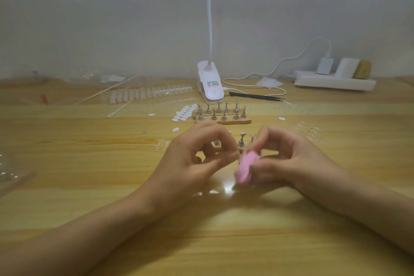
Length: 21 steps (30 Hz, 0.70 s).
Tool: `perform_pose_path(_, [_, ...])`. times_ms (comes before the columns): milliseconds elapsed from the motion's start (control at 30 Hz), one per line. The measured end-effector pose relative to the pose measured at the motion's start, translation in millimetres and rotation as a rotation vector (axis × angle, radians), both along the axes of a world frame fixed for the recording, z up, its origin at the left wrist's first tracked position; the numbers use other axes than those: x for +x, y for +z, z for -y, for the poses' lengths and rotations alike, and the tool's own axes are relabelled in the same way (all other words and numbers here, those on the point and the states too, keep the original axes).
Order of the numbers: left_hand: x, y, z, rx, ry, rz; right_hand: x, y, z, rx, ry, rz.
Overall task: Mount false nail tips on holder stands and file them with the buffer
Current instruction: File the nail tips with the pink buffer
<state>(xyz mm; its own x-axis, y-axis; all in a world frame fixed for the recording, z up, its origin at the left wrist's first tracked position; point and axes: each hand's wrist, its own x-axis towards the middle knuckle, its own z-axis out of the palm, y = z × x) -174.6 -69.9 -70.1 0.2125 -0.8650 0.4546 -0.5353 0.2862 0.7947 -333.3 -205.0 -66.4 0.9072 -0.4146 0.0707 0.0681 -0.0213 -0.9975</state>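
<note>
"Buffer first: where is it?"

"The pink buffer (246, 169) is low over the bench (89, 163), between the two hands and just in front of the near holder stands (241, 140). The right hand (289, 163) has its grip clamped round the block's lower end, so the upper end sticks out free as the working face."

"And the left hand (192, 157)?"

"Thumb and forefinger are drawn together right at that free end. I judge it is steadying a nail tip against the buffer. Blur hides whatever lies between them, though, so I cannot tell whether that grip holds anything."

"Why work so low?"

"Both forearms seem to rest on the bench, which likely steadies small strokes. The near stands sit on a wooden base just behind the fingers, handy for setting a filed piece back."

"Further out?"

"A second rack of stands (221, 113) waits beyond. A sheet of white adhesive dots (186, 112) lies just beside it on the left, and rows of spare nail tips (145, 94) lie farther left. A clip lamp (209, 83) stands behind, and the glare near the buffer suggests it lights the work. Black tweezers (255, 96) lie to its right."
</note>
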Motion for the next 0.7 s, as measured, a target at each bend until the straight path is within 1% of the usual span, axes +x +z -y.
perform_pose_path(67, [-0.3,0.3,-0.6,-0.010,-0.006,0.030,0.5,-0.9,-1.2,-0.027,0.031,-0.011])
perform_pose_path(133, [-1.0,0.3,-0.8,-0.002,-0.006,0.030,0.4,-1.0,0.0,0.018,-0.040,0.036])
perform_pose_path(167, [-0.9,0.3,-0.9,0.001,-0.001,0.017,-0.1,-0.3,0.7,0.028,-0.043,0.036])
perform_pose_path(267, [-1.2,1.0,-1.0,-0.014,0.000,0.027,0.2,0.7,-0.6,-0.027,0.050,-0.027])
perform_pose_path(367, [-1.0,1.0,-0.9,0.002,-0.007,0.025,-0.5,0.4,0.7,0.038,-0.041,0.031])
perform_pose_path(467, [-1.0,1.1,-1.4,0.001,-0.007,0.036,-0.5,1.8,-1.2,-0.002,0.058,-0.029])
perform_pose_path(500, [-1.4,1.2,-1.5,0.005,-0.005,0.041,-0.2,1.2,-1.6,-0.020,0.062,-0.033])
perform_pose_path(600, [-1.3,0.7,-1.2,0.010,0.002,0.035,-0.5,0.2,0.5,0.022,-0.048,0.014])
perform_pose_path(700, [-0.7,0.1,-0.7,0.012,0.017,0.042,0.4,-1.0,-2.4,-0.042,0.032,-0.019])
